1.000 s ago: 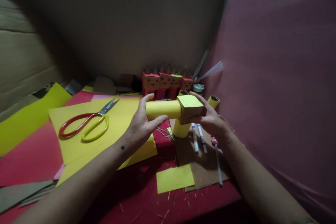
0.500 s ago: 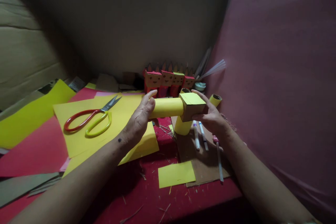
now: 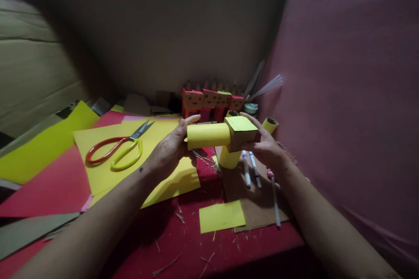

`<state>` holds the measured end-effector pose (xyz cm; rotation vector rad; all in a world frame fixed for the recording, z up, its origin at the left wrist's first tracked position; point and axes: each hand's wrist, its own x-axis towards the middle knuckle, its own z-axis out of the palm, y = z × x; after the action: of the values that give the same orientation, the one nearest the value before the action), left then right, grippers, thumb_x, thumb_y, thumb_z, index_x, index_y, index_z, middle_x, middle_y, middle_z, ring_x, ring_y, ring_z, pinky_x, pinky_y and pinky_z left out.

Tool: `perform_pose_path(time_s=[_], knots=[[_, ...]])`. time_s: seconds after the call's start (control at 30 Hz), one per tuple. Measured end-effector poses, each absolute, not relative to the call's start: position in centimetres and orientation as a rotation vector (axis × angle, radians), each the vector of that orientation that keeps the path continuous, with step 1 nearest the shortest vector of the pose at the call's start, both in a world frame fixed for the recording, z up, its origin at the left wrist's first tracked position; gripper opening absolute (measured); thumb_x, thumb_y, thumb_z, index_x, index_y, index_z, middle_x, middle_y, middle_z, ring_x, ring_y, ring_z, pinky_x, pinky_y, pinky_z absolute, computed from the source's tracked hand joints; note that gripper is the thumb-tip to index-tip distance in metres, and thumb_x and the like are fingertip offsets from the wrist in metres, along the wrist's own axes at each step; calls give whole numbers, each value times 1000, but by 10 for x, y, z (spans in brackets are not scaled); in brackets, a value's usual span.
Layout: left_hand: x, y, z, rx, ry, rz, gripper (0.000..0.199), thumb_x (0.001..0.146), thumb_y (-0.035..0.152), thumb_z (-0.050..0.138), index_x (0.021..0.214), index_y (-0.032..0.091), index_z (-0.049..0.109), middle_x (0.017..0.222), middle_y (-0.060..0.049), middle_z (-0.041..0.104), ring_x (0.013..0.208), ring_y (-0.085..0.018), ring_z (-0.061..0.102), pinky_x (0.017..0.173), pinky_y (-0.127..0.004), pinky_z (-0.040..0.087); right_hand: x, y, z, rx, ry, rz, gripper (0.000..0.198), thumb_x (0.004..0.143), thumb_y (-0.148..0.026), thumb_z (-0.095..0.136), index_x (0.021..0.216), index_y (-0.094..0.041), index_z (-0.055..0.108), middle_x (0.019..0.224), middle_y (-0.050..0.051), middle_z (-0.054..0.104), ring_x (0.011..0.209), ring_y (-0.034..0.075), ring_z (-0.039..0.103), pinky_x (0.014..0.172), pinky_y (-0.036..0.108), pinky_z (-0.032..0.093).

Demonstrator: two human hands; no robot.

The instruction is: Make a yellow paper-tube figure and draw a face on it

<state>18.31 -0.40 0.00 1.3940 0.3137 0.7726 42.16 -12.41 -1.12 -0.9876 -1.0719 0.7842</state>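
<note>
Held level in front of me is a yellow paper tube (image 3: 209, 135) whose right end joins a small cardboard box (image 3: 241, 138) with a yellow paper top. My right hand (image 3: 266, 146) is closed round the right side of the box, thumb and fingers on it. My left hand (image 3: 172, 144) is at the tube's left end; its fingers reach behind and below, partly hidden. Just under the box stands another yellow tube (image 3: 229, 159). A third yellow tube (image 3: 270, 125) is beyond my right hand.
Scissors (image 3: 122, 148) lie on yellow paper sheets (image 3: 108, 183) at left. Two markers (image 3: 246, 170) rest on a cardboard sheet (image 3: 252, 209) beside a yellow paper piece (image 3: 222, 216). Several box-headed figures with drawn faces (image 3: 209, 98) stand at the back. Scraps litter the red table (image 3: 176, 244).
My left hand has slid slightly left and its thumb has come off the tube's front, so the left end now shows. The right hand keeps its hold on the box.
</note>
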Motion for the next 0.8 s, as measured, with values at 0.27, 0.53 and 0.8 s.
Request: perform_pose_path(time_s=[0.27,0.53,0.8], knots=[[183,-3,-1,1491,316,761,75,91,58,65,150,18,42,99,-9,64,75,-22,69,54,-30,57,423,-124,-12,-1046,-1130,743,91,54,-17,89,138,-37,59,130,2,66,118,31,61,104,47,53],[186,-9,0,1452,359,804,64,77,31,85,130,16,52,88,-4,67,66,-17,67,50,-26,52,421,-125,-13,-1059,-1150,725,93,55,-20,88,141,-38,57,135,2,65,122,32,60,105,49,53],[177,8,9,1067,416,754,38,69,31,80,99,14,65,75,-6,67,55,-16,62,42,-24,46,421,-120,-9,-1111,-1059,582,105,54,-20,87,149,-37,46,133,6,65,124,35,59,109,54,48]])
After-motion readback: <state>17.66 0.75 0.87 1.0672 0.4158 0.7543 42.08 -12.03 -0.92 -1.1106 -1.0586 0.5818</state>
